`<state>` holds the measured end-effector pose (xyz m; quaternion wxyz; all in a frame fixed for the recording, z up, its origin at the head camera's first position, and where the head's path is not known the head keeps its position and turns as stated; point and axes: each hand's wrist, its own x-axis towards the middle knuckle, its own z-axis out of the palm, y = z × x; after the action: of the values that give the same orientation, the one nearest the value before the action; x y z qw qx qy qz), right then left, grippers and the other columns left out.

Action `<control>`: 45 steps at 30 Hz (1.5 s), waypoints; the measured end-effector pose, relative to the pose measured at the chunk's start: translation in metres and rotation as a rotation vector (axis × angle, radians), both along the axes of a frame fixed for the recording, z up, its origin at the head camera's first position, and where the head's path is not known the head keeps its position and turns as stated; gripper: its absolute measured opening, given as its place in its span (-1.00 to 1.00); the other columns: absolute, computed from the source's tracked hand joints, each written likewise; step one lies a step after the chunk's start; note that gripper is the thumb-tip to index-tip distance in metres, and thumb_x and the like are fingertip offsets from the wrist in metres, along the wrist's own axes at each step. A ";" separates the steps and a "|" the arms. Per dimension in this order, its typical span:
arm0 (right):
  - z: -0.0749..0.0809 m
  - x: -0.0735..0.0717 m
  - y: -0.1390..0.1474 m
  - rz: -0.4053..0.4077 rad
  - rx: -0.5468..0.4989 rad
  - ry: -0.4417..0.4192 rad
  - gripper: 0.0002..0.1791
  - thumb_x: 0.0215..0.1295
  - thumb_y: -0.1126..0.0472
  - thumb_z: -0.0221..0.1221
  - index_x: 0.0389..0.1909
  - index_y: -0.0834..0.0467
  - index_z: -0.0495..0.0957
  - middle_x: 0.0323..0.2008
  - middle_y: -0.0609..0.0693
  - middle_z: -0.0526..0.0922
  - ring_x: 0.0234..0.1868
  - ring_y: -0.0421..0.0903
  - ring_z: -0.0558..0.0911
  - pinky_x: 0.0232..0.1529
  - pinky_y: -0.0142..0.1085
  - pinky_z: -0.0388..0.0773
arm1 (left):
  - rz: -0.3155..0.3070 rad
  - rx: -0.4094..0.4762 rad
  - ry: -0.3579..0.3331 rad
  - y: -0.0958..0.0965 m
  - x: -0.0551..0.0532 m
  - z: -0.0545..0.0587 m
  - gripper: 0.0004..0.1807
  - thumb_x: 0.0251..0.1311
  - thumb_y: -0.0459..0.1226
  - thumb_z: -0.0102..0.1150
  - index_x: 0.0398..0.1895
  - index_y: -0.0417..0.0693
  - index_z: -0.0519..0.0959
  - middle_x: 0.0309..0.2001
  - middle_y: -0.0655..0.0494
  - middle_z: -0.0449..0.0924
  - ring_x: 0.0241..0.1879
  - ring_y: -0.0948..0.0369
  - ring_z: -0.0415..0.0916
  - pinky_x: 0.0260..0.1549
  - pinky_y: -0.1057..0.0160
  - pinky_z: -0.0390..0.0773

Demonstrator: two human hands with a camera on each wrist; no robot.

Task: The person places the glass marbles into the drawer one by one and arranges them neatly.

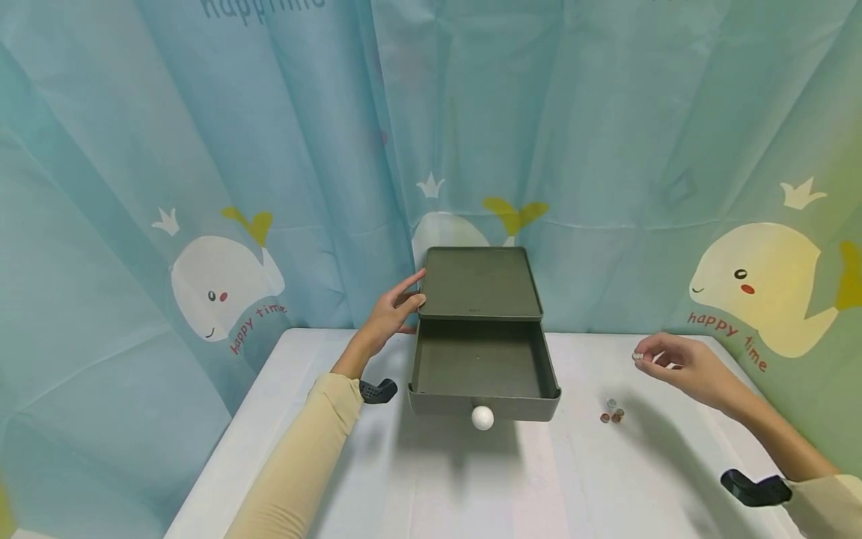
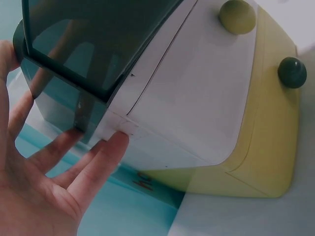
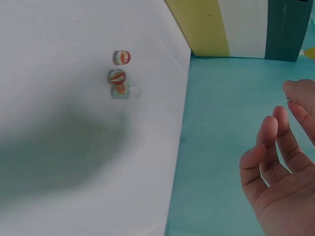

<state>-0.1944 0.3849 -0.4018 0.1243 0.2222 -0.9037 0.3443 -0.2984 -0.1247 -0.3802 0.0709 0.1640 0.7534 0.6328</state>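
Observation:
A small drawer cabinet stands on the table, with its dark green top drawer (image 1: 480,359) pulled out and no object seen inside. My left hand (image 1: 389,314) rests against the cabinet's left side near the top, its fingers spread along the wall (image 2: 106,162). Off to the right and raised above the table, my right hand (image 1: 687,367) pinches a small pale marble (image 1: 637,357) between thumb and fingertips. Below it, several glass marbles (image 1: 616,418) lie grouped on the table, some with orange swirls (image 3: 117,76).
Under the green drawer, the cabinet has a white drawer (image 2: 197,88) and a yellow one (image 2: 273,128), each with a round knob. A white knob (image 1: 482,418) sticks out from the open drawer's front. Behind the white table (image 1: 465,486) hangs a blue whale-print curtain (image 1: 323,150).

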 end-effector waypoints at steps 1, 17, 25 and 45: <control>0.002 0.000 0.000 -0.006 0.005 0.000 -0.81 0.29 0.36 0.37 -0.17 0.02 0.67 -0.28 -0.16 0.74 -0.36 -0.25 0.67 -0.37 -0.44 0.53 | -0.004 -0.002 -0.003 0.000 0.003 0.003 -0.34 0.51 -0.09 0.09 0.62 0.29 0.21 0.51 -0.17 0.25 0.39 -0.20 0.31 0.09 -0.27 0.57; 0.032 -0.005 -0.010 0.023 -0.006 -0.029 -0.86 0.34 0.33 0.34 -0.14 0.06 0.67 -0.24 -0.11 0.73 -0.31 -0.23 0.67 -0.35 -0.42 0.55 | -0.030 -0.007 -0.013 0.001 0.022 0.025 -0.33 0.53 -0.15 0.06 0.65 0.15 0.16 0.53 -0.22 0.19 0.41 -0.23 0.28 0.11 -0.24 0.57; 0.045 -0.005 -0.018 0.027 0.030 -0.033 -0.86 0.36 0.31 0.33 -0.14 0.03 0.67 -0.26 -0.10 0.73 -0.31 -0.22 0.67 -0.36 -0.38 0.54 | -0.037 -0.010 -0.010 0.001 0.022 0.025 -0.32 0.53 -0.15 0.05 0.65 0.15 0.15 0.54 -0.22 0.18 0.42 -0.24 0.27 0.12 -0.23 0.57; 0.089 -0.019 -0.051 0.180 0.059 -0.038 -0.79 0.31 0.37 0.36 -0.16 0.01 0.66 -0.25 -0.02 0.69 -0.34 -0.16 0.63 -0.38 -0.36 0.55 | -0.011 -0.009 0.018 -0.001 -0.003 -0.004 -0.35 0.51 -0.02 0.09 0.61 0.39 0.20 0.53 -0.12 0.22 0.40 -0.20 0.31 0.09 -0.26 0.58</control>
<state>-0.2138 0.3335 -0.3125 0.0692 0.2995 -0.8920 0.3313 -0.3016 -0.1255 -0.3846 0.0682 0.1736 0.7559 0.6276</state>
